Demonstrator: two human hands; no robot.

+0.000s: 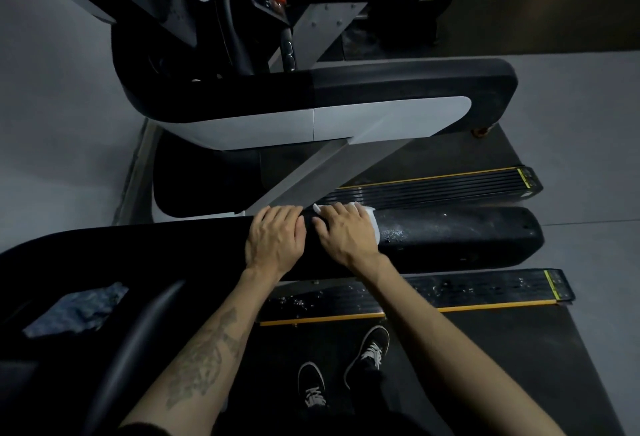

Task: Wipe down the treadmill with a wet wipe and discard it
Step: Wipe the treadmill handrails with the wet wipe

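- The right hand (346, 233) lies flat, fingers spread, pressing the white wet wipe (371, 224) onto the top of the black handrail (460, 231) of the treadmill.
- The left hand (275, 238) rests just beside it on the same handrail, fingers straight and draped over the far edge, holding nothing.
- The wipe shows at the right hand's fingertips and along its outer edge; droplets glisten on the rail beyond it.
- More droplets speckle the yellow-edged side rail (450, 292) below.
- A crumpled bluish cloth (78, 309) lies on the console at the near left.
- Two black shoes (370, 352) stand on the belt.
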